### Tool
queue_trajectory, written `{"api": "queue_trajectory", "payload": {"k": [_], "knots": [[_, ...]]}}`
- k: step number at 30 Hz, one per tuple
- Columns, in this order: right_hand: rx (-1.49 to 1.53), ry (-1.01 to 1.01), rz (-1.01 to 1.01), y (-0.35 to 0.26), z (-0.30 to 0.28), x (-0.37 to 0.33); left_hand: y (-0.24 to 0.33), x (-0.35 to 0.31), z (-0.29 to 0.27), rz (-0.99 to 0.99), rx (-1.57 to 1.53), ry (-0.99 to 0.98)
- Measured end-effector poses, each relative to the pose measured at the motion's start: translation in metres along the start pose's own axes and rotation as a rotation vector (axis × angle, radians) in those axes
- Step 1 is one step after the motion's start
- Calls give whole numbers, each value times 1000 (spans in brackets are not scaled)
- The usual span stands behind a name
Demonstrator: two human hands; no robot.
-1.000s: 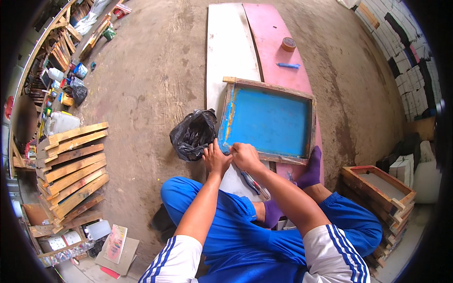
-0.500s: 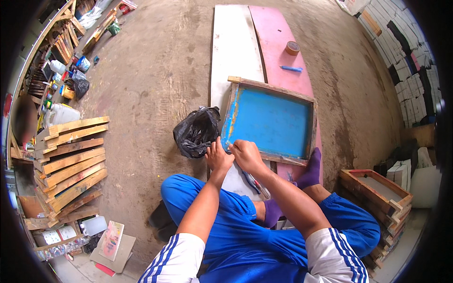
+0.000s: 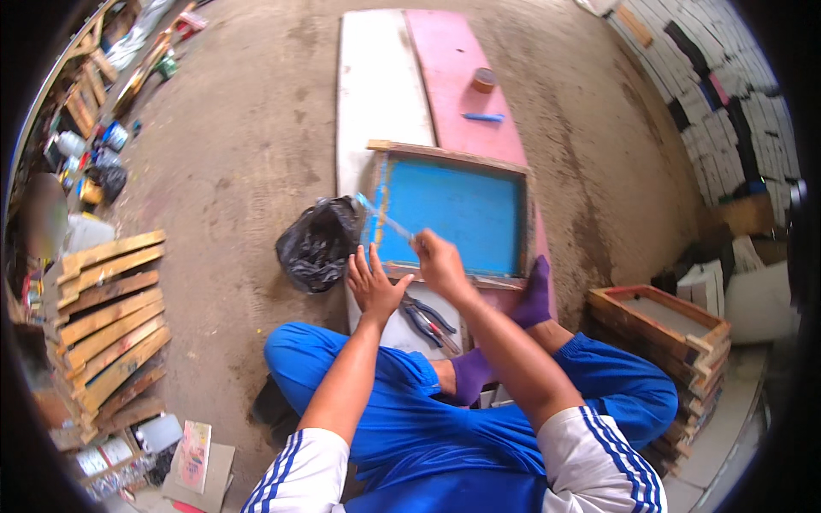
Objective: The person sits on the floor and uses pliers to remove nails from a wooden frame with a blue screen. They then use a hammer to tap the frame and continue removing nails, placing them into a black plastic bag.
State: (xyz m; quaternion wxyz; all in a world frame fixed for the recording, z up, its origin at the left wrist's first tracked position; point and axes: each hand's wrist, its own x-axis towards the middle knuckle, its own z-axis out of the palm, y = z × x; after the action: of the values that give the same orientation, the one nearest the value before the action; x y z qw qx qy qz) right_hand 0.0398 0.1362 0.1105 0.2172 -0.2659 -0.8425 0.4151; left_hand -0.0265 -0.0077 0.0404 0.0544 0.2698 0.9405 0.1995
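A wooden frame (image 3: 525,224) with a blue mesh panel (image 3: 453,209) lies across the boards before me. My right hand (image 3: 440,261) is closed over its near edge, gripping a thin pale strip (image 3: 392,224) that may be tape. The strip runs up and left to a bluish end near the frame's left side; motion blurs it, and I cannot tell if it is still attached. My left hand (image 3: 376,284) rests at the near left corner, fingers spread, holding nothing. Below it lie dark-handled pliers (image 3: 425,323).
A black plastic bag (image 3: 315,248) stands open left of the frame. Farther out on the pink board (image 3: 453,51) are a brown tape roll (image 3: 483,80) and a blue cutter-like tool (image 3: 484,117). Wooden slats (image 3: 115,321) are stacked left, more frames (image 3: 658,312) right.
My right hand has pulled away from the corner with the strip, which now shows stretched out. My left hand's fingers have spread. The whole view has shifted, so everything sits farther left.
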Motion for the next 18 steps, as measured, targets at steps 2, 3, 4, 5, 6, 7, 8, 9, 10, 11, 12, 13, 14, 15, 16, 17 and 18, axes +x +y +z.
{"api": "queue_trajectory", "payload": {"k": [2, 3, 4, 5, 6, 7, 8, 9, 10, 11, 12, 13, 14, 15, 16, 17, 18], "knots": [[-210, 18, 97, 19, -9, -53, 1, -6, 4, 117, 28, -59], [-289, 35, 147, 24, -15, -73, 1, -9, 8, 199, 23, -54], [-308, 74, 180, 36, -22, -89, 5, -12, 9, 260, 39, -93], [-325, 112, 211, 52, -28, -102, 10, -13, 10, 320, 59, -131], [-341, 149, 242, 69, -35, -111, 18, -12, 13, 367, 49, -149], [-371, 199, 229, 78, -44, -112, 22, -10, 16, 413, 44, -167], [-401, 247, 215, 87, -52, -112, 27, -9, 19, 457, 40, -185], [-430, 294, 201, 96, -58, -112, 33, -10, 23, 462, 34, -195], [-482, 286, 243, 104, -61, -112, 41, -9, 26, 475, 26, -205], [-458, 275, 241, 115, -62, -114, 49, -8, 30, 490, 17, -215], [-433, 264, 238, 126, -63, -114, 56, -8, 36, 483, 9, -222], [-404, 247, 232, 128, -63, -113, 61, -8, 41, 471, 22, -233], [-385, 228, 265, 129, -62, -114, 65, -8, 46, 459, 36, -244], [-400, 247, 220, 131, -61, -113, 69, -7, 50, 446, 50, -255], [-414, 264, 175, 135, -59, -112, 71, -8, 55, 439, 79, -262], [-429, 281, 129, 138, -58, -111, 72, -10, 60, 430, 109, -269], [-504, 312, 37, 142, -56, -109, 72, -11, 63, 421, 139, -275]]}}
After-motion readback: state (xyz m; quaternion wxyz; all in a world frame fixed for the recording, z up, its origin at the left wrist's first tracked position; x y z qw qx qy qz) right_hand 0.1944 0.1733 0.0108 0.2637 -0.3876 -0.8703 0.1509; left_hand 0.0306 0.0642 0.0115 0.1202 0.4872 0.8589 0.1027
